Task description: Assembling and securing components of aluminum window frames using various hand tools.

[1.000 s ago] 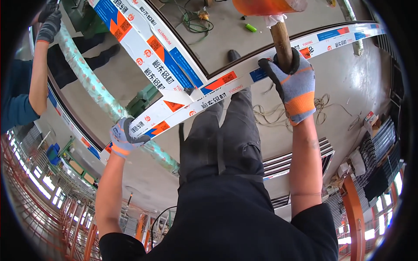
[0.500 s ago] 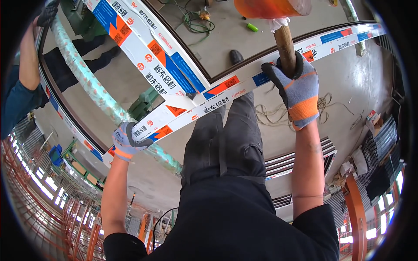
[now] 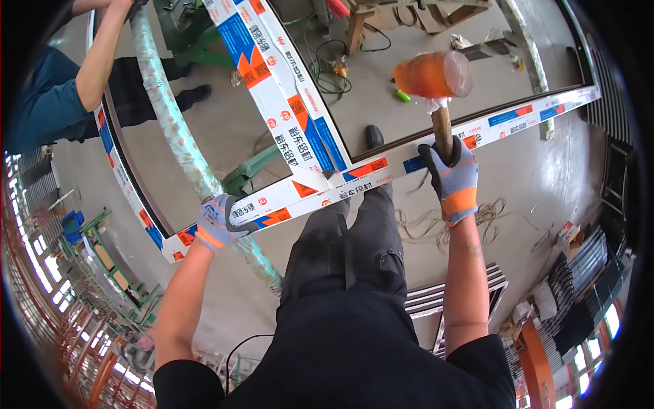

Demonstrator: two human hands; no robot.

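Observation:
An aluminium window frame (image 3: 371,178), covered in white, blue and orange protective film, lies across in front of me. My left hand (image 3: 223,221), in a grey and orange glove, is closed round its near bar, beside a wrapped support pole (image 3: 174,129). My right hand (image 3: 451,178), gloved alike, grips the wooden handle of a mallet (image 3: 436,76). The mallet's translucent orange head is held over the right opening of the frame. A crossbar (image 3: 289,102) meets the near bar between my two hands.
At the far left, a co-worker's arm (image 3: 101,65) reaches to the frame. A second wrapped pole (image 3: 528,51) runs under its right end. Below are a green tool (image 3: 402,96), a wooden stand (image 3: 368,24), coiled rope (image 3: 487,217) and stacked profiles (image 3: 443,293).
The mallet has dropped lower in view, and its whole head now shows. The frame and the left hand appear shifted slightly right as the view has moved. Both grips remain.

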